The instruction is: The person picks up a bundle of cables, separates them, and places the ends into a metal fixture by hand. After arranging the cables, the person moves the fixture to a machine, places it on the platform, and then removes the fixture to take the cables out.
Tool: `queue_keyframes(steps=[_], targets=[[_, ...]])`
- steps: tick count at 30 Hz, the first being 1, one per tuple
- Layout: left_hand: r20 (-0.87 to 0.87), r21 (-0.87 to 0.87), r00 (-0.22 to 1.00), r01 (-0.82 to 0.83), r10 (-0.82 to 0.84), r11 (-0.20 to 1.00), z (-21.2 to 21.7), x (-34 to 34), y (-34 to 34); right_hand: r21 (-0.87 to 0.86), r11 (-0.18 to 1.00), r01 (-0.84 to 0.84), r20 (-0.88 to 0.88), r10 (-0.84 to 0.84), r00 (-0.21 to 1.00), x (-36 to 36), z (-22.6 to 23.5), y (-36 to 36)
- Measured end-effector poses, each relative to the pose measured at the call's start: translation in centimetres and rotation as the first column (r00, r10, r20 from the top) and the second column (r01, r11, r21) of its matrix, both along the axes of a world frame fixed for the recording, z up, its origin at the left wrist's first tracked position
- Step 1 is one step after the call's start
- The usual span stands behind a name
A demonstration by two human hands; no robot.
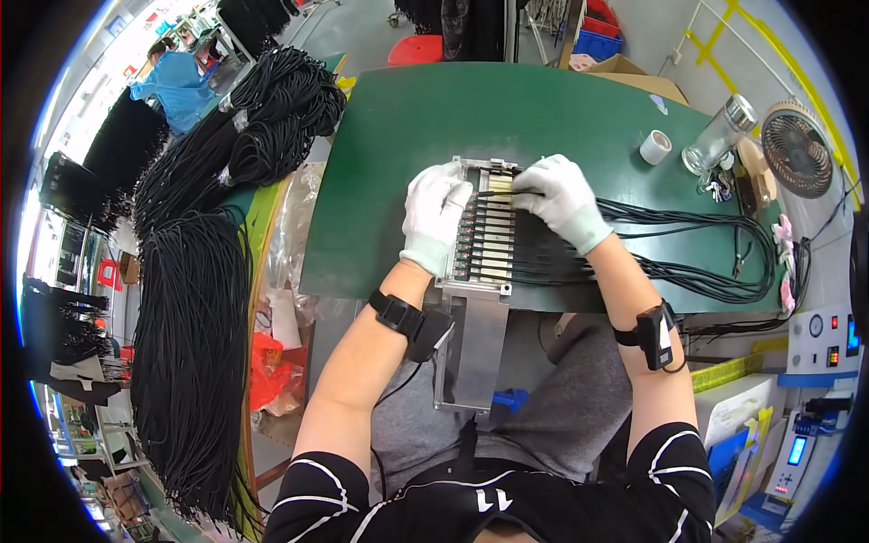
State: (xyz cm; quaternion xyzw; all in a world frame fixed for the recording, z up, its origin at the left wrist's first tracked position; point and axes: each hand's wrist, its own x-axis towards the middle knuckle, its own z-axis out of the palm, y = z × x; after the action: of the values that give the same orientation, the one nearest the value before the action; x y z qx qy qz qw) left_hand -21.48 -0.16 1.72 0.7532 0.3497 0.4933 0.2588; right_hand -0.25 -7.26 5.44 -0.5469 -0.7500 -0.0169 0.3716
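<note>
A metal fixture (489, 290) lies on the green table, with black cables side by side in its slots. My right hand (559, 197), in a white glove, pinches a black cable (498, 193) over the fixture's far slots. The cable's tip points left, toward my other hand. Also gloved, my left hand (434, 206) rests at the fixture's far left side with its fingers curled together; whatever lies between those fingertips is hidden. Several cable ends (489, 246) sit in a row nearer me, and their black cables (688, 271) loop away to the right across the table.
Thick bundles of black cable (195, 344) hang on a stand to the left. On the table's right (407, 109) side stand a white roll (655, 147), a glass bottle (720, 136) and a small fan (797, 149). A person in blue (174, 89) is at the far left.
</note>
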Motion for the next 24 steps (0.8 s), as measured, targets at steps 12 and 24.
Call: queue_keyframes(steps=[12,24], targets=[[-0.112,0.051,0.992,-0.059,0.064,0.997,0.1,-0.9,0.7,-0.178,0.982,0.064,-0.044,-0.073,0.996,0.5,0.1,0.0],[-0.252,-0.057,0.955,-0.176,0.156,0.983,-0.7,-0.9,1.1,-0.119,0.976,0.181,0.201,-0.154,0.967,0.8,-0.9,0.3]])
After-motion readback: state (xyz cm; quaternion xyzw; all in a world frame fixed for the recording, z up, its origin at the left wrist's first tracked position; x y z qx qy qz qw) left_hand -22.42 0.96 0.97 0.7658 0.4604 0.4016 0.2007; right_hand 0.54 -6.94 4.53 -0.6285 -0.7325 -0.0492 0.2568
